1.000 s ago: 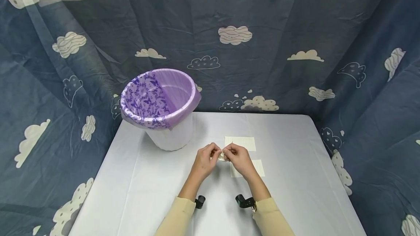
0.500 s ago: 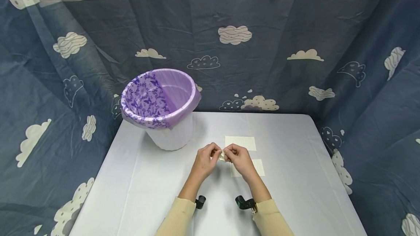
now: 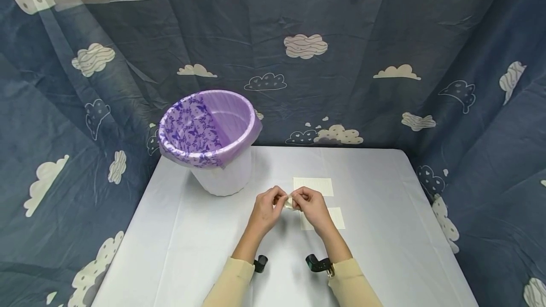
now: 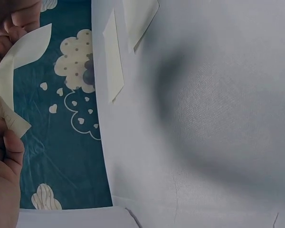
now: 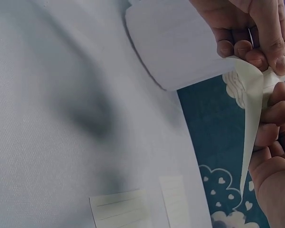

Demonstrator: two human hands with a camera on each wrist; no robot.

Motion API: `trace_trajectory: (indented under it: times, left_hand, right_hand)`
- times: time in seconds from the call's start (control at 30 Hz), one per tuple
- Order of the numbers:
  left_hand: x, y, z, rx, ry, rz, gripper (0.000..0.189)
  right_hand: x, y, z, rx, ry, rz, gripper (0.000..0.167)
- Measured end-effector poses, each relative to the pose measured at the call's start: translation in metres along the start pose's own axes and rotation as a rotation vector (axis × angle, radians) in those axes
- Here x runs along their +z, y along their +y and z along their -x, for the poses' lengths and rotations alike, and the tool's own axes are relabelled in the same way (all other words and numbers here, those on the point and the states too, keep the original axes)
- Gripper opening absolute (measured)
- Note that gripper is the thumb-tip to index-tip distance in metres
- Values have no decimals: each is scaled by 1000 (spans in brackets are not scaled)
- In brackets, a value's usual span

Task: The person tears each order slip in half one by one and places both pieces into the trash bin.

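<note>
Between both hands, above the white table, is a small pale yellow paper sheet (image 5: 251, 95), bent and curling in the wrist views. My left hand (image 3: 267, 207) pinches it from the left with thumb and fingers. From the other side my right hand (image 3: 310, 206) pinches the same paper, the two sets of fingertips nearly meeting. Most of the sheet is hidden behind the fingers in the head view. A lined paper slip (image 3: 313, 186) lies flat beyond the right hand. Another lined slip (image 3: 337, 218) lies partly under the right hand and wrist in that view.
At the back left of the table (image 3: 204, 250) stands a white bin (image 3: 226, 179) with a purple butterfly-patterned liner (image 3: 192, 127) folded over its rim. A dark blue curtain (image 3: 239, 22) with clouds hangs behind and at both sides. Each wrist wears a black camera mount (image 3: 317, 263).
The hands keep their pinch on the paper in nearly the same place. Only a very slight shift of the head view shows; the bin and slips lie as before.
</note>
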State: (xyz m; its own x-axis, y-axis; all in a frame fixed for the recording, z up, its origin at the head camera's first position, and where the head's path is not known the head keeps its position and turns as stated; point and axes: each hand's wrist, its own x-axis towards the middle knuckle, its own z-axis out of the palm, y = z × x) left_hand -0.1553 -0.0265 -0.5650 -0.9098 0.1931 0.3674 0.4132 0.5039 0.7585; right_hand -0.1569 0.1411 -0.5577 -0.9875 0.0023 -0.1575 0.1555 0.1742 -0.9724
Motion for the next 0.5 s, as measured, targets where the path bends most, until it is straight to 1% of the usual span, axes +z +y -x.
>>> trace_trajectory:
  times: [0.27, 0.5]
  left_hand:
    - [0, 3, 1, -21, -12, -3, 8]
    - [0, 4, 1, -6, -9, -11, 8]
  right_hand:
    - [-1, 0, -1, 10, 14, -15, 15]
    - [-1, -1, -1, 11, 16, -23, 15]
